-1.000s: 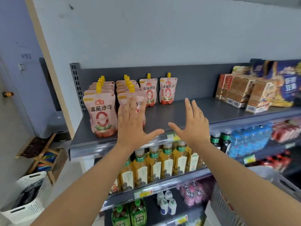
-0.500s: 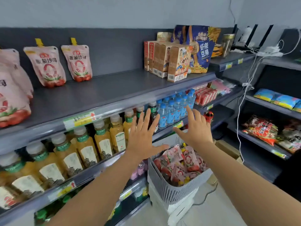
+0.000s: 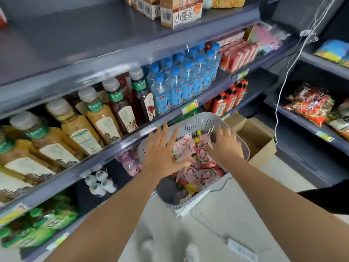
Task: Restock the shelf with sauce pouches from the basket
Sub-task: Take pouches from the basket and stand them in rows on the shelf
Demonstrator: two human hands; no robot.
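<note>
A grey slotted basket (image 3: pixel 192 122) stands low by the shelving, holding several pink sauce pouches (image 3: pixel 196 173) with red tomato print. My left hand (image 3: pixel 162 154) hovers over the basket's left side, fingers spread, its thumb touching a pouch. My right hand (image 3: pixel 224 144) reaches into the right side with fingers spread over the pouches; I see no pouch gripped. The grey top shelf (image 3: pixel 75 35) runs across the upper left, mostly bare in this view.
Tea bottles (image 3: pixel 90 125) and blue-capped water bottles (image 3: pixel 181 80) fill the shelf just left of and above the basket. Brown cartons (image 3: pixel 175 10) stand on the top shelf. A cardboard box (image 3: pixel 258 137) sits behind the basket. White cables (image 3: pixel 289 72) hang at right.
My view has swung from the top shelf with its standing pouches down to the basket. Both hands dropped from shelf height into the basket, staying open.
</note>
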